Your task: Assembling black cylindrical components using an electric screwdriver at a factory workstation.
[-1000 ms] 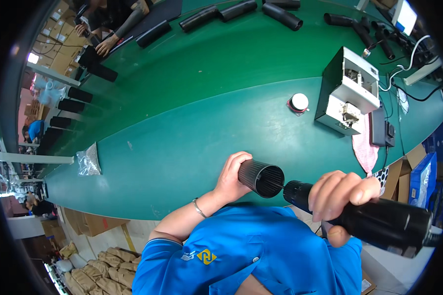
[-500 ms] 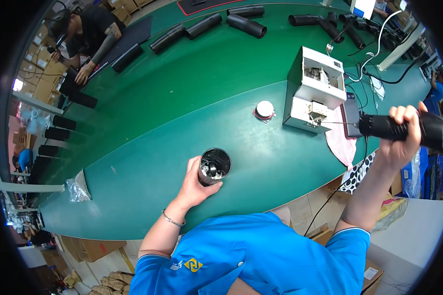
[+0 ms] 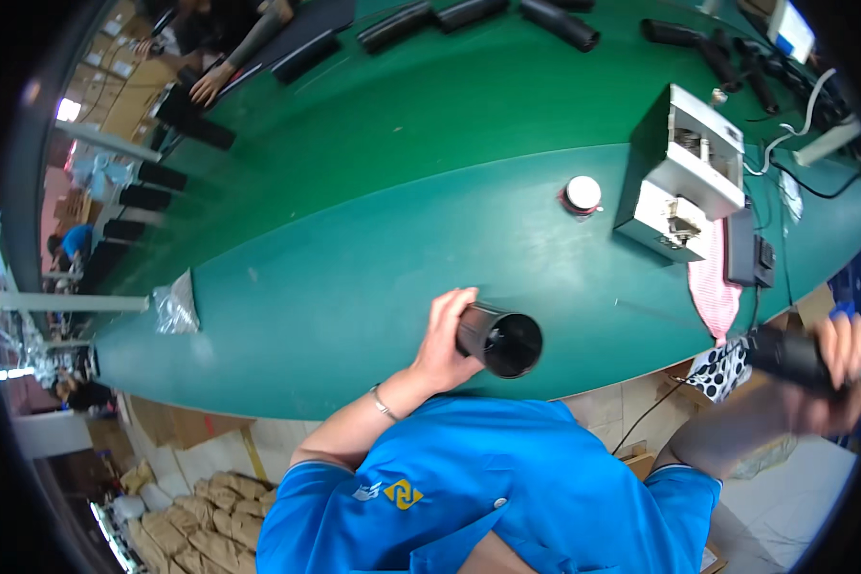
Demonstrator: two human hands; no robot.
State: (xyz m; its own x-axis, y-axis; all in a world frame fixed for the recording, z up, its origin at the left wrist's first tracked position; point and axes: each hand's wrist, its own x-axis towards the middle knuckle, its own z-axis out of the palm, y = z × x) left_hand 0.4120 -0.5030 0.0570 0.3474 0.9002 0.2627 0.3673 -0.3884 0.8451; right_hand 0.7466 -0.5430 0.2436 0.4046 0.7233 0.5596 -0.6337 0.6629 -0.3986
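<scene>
My left hand (image 3: pixel 442 342) is wrapped round a black cylindrical tube (image 3: pixel 478 335), its open end tilted toward the right and toward me. Inside the tube it is dark, with a dark part only faintly visible. Off the table's right front edge, my right hand (image 3: pixel 837 368) grips a black electric screwdriver (image 3: pixel 784 356), blurred by motion. The screwdriver's long thin bit points left toward the tube, and the two are well apart. Whether a screw sits on its tip is too small to tell. A small round part with a white top (image 3: pixel 583 194) and red wire lies on the table beyond the tube.
A white box-shaped machine (image 3: pixel 689 182) stands at the right, beside a dark box (image 3: pixel 739 247) and a pink cloth (image 3: pixel 713 292). Black tubes (image 3: pixel 397 27) line the far side. A clear bag (image 3: pixel 175 304) lies left. Another person's hand (image 3: pixel 210 84) rests at the far left.
My right hand has drawn the screwdriver away from the white machine, down toward me. My left hand has tilted the tube from upright toward the right. The whole view has shifted.
</scene>
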